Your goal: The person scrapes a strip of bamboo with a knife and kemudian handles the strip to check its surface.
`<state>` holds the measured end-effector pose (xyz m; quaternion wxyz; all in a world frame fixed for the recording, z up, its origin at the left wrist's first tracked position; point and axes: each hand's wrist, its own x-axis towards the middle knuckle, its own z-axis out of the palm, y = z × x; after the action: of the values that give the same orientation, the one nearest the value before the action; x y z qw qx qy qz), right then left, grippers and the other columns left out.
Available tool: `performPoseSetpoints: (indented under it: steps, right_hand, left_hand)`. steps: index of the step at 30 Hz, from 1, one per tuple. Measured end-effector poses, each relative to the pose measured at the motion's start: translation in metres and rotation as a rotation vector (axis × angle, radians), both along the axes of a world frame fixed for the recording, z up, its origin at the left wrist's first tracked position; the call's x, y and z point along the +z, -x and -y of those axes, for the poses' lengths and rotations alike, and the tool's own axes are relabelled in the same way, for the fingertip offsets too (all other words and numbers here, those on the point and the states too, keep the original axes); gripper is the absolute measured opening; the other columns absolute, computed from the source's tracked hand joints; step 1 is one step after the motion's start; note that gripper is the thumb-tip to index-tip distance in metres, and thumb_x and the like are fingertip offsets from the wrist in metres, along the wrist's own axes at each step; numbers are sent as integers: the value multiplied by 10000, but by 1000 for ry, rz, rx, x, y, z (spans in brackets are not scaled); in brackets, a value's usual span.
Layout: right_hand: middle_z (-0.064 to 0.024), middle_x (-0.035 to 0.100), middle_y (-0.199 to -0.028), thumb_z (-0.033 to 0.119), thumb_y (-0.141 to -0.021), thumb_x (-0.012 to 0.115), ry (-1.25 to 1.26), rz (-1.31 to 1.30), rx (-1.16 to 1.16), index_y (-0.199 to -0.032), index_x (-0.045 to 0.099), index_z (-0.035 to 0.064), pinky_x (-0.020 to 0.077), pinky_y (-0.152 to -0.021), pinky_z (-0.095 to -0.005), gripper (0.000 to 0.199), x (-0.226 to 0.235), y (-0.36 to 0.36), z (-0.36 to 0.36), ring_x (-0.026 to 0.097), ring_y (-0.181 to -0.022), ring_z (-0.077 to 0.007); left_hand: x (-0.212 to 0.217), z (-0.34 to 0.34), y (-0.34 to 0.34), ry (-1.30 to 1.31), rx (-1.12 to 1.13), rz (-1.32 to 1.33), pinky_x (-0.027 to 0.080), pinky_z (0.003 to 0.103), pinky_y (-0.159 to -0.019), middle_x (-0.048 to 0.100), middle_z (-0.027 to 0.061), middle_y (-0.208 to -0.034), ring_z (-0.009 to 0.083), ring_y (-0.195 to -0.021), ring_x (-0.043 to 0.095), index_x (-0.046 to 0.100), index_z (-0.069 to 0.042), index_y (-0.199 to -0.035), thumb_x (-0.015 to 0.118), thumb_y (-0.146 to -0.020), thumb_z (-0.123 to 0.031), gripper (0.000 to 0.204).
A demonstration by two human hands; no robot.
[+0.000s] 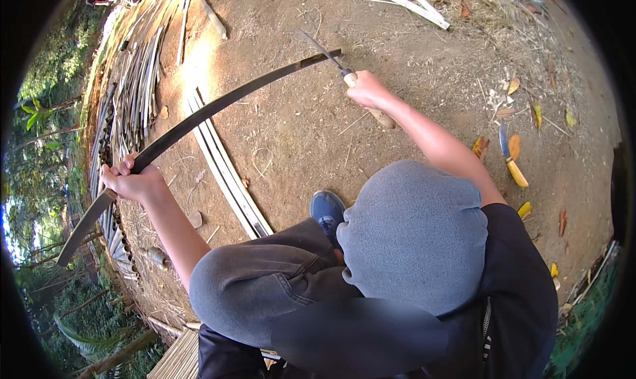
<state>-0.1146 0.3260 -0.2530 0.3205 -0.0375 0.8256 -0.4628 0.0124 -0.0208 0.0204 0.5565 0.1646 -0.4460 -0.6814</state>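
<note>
dark strip (199,117), yellow-handled knife (511,159), seemingly blue shoe (327,210)

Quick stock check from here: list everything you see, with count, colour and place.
Bamboo strip: one, dark, long and curved, held across the dirt.
Knife: one, thin blade, pale handle, at the strip's far end.
Second knife: one, yellow handle, on the ground at right.
Split strips: several, pale, lying centre.
Strip pile: many, grey, along the left edge.
Dry leaves: several, yellow-orange, at right.
Shoe: one, blue, centre.
Left hand: grips the strip.
Right hand: grips the knife.
</note>
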Motion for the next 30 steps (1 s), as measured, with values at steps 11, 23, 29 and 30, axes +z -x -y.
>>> performPoseSetpoints:
  steps: [11, 23, 29, 30]
  right_hand:
    - [-84, 586, -677, 97, -768, 586, -71, -107, -75, -764, 557, 53, 445, -528, -389, 53, -36, 26, -8, 598, -626, -221]
    - [-73, 584, -684, 110, -766, 615, -6, -159, -80, -766, 538, 72, 457, -556, -386, 86, -39, 10, -19, 588, -607, -223]
    - [-131, 628, -703, 139, -752, 657, 134, -194, 36, -839, 586, 19, 480, -605, -421, 164, 7, -28, 12, 638, -670, -254]
    - [-132, 630, -708, 140, -758, 655, 150, -233, 65, -857, 593, 10, 483, -609, -416, 174, 23, -36, 7, 637, -666, -252]
  left_hand:
    - [-2, 5, -4, 1, -38, -33, 371, 242, -501, 290, -58, -556, 86, -478, 327, 331, -167, -689, 507, -1001, -234, 365]
    - [2, -2, -5, -7, -53, -20, 349, 244, -484, 291, -50, -520, 96, -444, 334, 295, -181, -632, 507, -960, -214, 392]
    - [-5, -8, -15, 136, -244, 20, 258, 249, -420, 311, -40, -456, 91, -392, 305, 307, -203, -531, 401, -774, -237, 262]
    - [-4, -12, -13, 170, -268, 10, 278, 251, -420, 322, -26, -475, 105, -402, 327, 359, -181, -565, 398, -759, -256, 212]
